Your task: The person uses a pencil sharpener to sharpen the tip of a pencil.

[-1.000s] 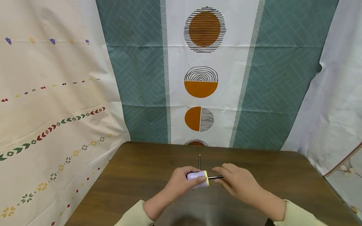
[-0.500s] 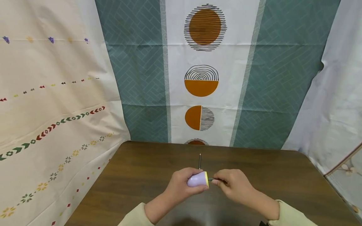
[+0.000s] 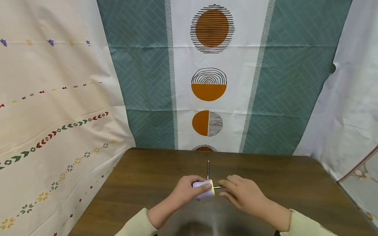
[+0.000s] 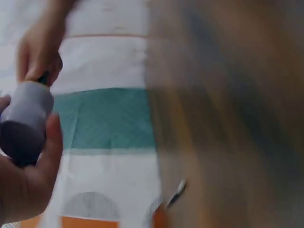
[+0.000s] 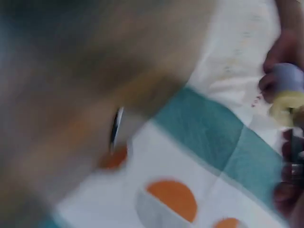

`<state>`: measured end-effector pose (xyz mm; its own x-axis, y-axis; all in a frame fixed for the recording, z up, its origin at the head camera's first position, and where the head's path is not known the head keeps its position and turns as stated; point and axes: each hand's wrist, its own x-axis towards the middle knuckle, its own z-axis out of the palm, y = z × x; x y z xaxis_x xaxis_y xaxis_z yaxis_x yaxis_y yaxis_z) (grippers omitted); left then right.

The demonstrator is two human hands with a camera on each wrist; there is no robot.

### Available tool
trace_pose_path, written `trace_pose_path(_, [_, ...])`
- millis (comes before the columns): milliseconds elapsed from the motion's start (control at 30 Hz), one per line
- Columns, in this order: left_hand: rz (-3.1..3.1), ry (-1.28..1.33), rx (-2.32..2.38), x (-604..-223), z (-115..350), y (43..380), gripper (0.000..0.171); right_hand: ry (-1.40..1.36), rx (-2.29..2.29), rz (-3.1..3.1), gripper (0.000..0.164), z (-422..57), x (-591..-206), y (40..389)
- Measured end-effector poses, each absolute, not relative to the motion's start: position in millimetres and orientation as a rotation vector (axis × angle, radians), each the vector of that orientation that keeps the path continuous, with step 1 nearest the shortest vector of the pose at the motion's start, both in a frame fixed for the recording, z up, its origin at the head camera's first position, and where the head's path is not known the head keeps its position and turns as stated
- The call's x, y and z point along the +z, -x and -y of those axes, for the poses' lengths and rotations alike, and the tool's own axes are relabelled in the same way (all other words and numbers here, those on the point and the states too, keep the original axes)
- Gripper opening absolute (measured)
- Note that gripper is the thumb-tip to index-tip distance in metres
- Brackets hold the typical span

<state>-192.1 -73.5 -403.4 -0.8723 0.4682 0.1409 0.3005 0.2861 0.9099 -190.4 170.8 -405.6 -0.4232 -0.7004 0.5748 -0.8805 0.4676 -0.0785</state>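
My left hand (image 3: 187, 191) grips a lavender pencil sharpener (image 3: 204, 194) with a yellow rim, held on its side above the table. A dark pencil (image 3: 218, 187) sticks out of its rim end towards the right. Around the pencil's outer end are the thumb and fingers of my right hand (image 3: 246, 193), the tips a little apart. In the left wrist view the sharpener (image 4: 31, 104) sits between thumb and fingers, the right hand (image 4: 40, 54) at its far end. The yellow rim (image 5: 286, 103) shows at the right wrist view's edge. The pencil's inner end is hidden.
A second thin, dark pencil (image 3: 208, 168) lies on the brown wooden table (image 3: 147, 173), just beyond the sharpener and pointing away. Patterned cloth (image 3: 147, 82) hangs behind the table, with more cloth (image 3: 73, 131) on the left. Both wrist views are blurred.
My right hand's fingers closed in on the pencil at the rim, then spread slightly and turned. The left hand still holds the sharpener, its thumb shifted higher across it.
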Motion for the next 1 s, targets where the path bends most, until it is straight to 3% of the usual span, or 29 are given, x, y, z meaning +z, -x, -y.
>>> trace_pose_path(67, [-2.130,-0.434,1.735,-397,71,193,0.042,-1.231,0.213,1.894,0.033,-169,-409,192])
trace_pose_path(133, [-1.996,-0.345,1.739,-391,70,191,0.042,-1.209,0.121,1.705,0.033,-167,-409,192])
trace_pose_path(300, [-2.195,-0.552,1.715,-386,67,183,0.034,-1.186,0.261,1.736,0.037,-164,-403,184])
trace_pose_path(400, [-2.532,-0.983,1.629,-389,67,180,0.036,-1.183,0.494,1.953,0.031,-165,-397,177])
trace_pose_path(533, [-3.083,-1.989,1.066,-396,67,184,0.051,-1.232,1.172,2.475,0.020,-172,-385,173])
trace_pose_path(600, [-3.203,-2.429,0.695,-397,69,189,0.059,-1.159,1.677,2.713,0.023,-177,-379,176])
trace_pose_path(700, [-3.166,-2.672,0.431,-397,72,193,0.062,-0.957,2.239,2.878,0.028,-181,-376,182])
trace_pose_path(767, [-3.167,-2.510,0.515,-398,74,193,0.058,-0.942,2.247,2.902,0.030,-180,-376,184])
trace_pose_path(800, [-3.137,-2.298,0.670,-398,75,192,0.054,-1.010,2.108,2.886,0.031,-180,-377,183])
trace_pose_path(900, [-2.824,-1.414,1.294,-395,74,188,0.041,-1.321,1.217,2.614,0.036,-176,-382,181])
trace_pose_path(1000, [-2.348,-0.664,1.659,-384,73,187,0.038,-1.252,0.356,2.066,0.034,-173,-387,183])
